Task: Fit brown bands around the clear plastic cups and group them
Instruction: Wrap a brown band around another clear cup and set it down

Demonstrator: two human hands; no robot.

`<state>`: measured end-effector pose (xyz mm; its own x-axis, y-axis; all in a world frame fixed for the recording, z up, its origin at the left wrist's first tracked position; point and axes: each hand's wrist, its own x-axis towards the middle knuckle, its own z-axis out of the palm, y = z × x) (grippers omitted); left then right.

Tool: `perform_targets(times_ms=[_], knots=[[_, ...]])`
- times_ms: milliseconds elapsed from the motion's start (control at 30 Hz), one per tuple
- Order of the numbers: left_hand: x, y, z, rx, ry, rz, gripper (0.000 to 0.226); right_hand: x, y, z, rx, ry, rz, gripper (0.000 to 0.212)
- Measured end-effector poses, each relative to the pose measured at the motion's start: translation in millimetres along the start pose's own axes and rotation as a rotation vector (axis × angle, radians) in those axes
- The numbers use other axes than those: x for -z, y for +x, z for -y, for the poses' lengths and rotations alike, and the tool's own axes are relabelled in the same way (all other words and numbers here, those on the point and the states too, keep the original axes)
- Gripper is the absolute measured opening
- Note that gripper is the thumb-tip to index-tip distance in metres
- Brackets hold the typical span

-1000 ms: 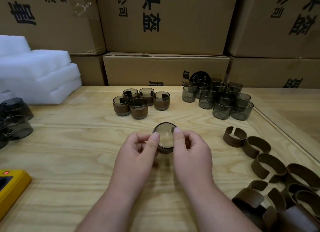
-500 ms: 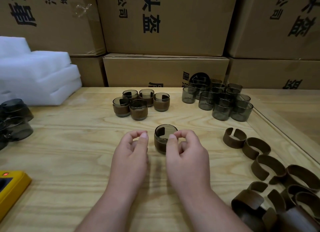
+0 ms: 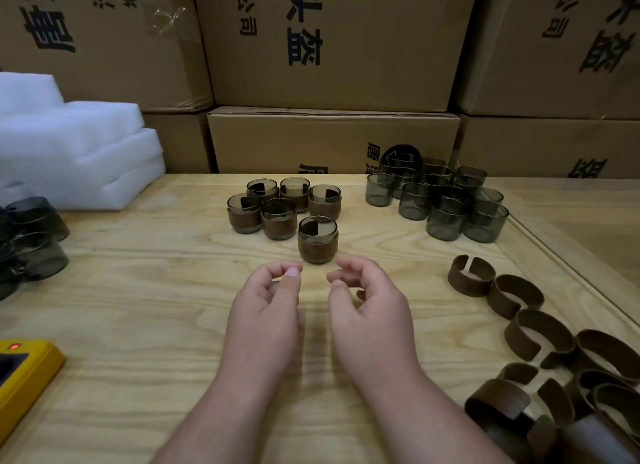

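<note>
A banded cup (image 3: 318,240), clear plastic with a brown band round its lower half, stands upright on the wooden table just in front of a group of several banded cups (image 3: 278,207). My left hand (image 3: 268,304) and my right hand (image 3: 369,301) hover just short of it, fingers loosely curled, holding nothing and not touching the cup. Several bare clear cups (image 3: 446,200) cluster at the back right. Loose brown bands (image 3: 533,332) lie in a row and a pile along the right side.
Cardboard boxes (image 3: 332,141) wall off the back of the table. White foam sheets (image 3: 76,152) sit at the back left, dark cups (image 3: 31,242) at the left edge, a yellow device (image 3: 24,377) at the front left. A raised wooden edge (image 3: 568,276) runs along the right.
Both hands held the banded cup near the table's middle, pushed it away to the group of banded cups, then let go and drew back toward me.
</note>
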<state>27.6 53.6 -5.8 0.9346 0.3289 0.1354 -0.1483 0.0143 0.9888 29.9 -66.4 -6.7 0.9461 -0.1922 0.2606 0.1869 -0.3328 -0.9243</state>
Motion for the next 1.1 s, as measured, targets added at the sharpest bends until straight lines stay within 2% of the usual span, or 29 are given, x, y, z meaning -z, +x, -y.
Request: perform_targets(times_ms=[100, 167, 267, 367, 467, 567, 667, 767, 900, 1033, 1100], knots=[[-0.1, -0.2, 0.2, -0.014, 0.043, 0.025, 0.014, -0.7, 2.6, 0.0, -0.053, -0.102, 0.045, 0.022], [-1.1, -1.5, 0.4, -0.032, 0.066, 0.043, 0.014, 0.2, 2.7, 1.0, -0.045, -0.229, 0.118, 0.025], [-4.2, -4.5, 0.6, -0.039, 0.083, 0.067, 0.018, 0.6, 0.4, 5.1, 0.057, -0.487, 0.274, 0.039], [-6.6, -5.0, 0.6, -0.047, 0.121, 0.093, 0.021, -0.5, -2.0, 7.9, 0.125, -0.599, 0.344, 0.029], [-7.9, -3.2, 0.2, -0.025, 0.181, 0.128, 0.030, -0.2, -2.7, 8.0, 0.125, -0.597, 0.346, 0.030], [-11.0, 6.9, 3.3, -0.013, 0.278, 0.066, 0.040, 0.6, -0.9, 8.7, 0.093, -0.556, 0.318, 0.026], [-19.3, 27.3, 5.6, 0.020, 0.439, 0.075, 0.036, 1.4, 0.0, 10.6, 0.060, -0.551, 0.334, 0.029], [-30.7, 45.5, 2.7, -0.002, 0.571, 0.116, 0.033, 3.3, 0.6, 12.8, 0.056, -0.545, 0.329, 0.014], [-35.6, 53.8, 2.2, -0.056, 0.687, 0.154, 0.046, 3.5, 0.4, 11.7, 0.024, -0.507, 0.338, 0.007], [-34.2, 51.2, 1.3, -0.047, 0.656, 0.180, 0.046, 4.5, 1.0, 13.6, 0.015, -0.493, 0.329, 0.005], [-33.8, 48.3, 0.3, -0.047, 0.592, 0.184, 0.040, 4.7, 1.2, 12.6, 0.004, -0.494, 0.321, 0.012]])
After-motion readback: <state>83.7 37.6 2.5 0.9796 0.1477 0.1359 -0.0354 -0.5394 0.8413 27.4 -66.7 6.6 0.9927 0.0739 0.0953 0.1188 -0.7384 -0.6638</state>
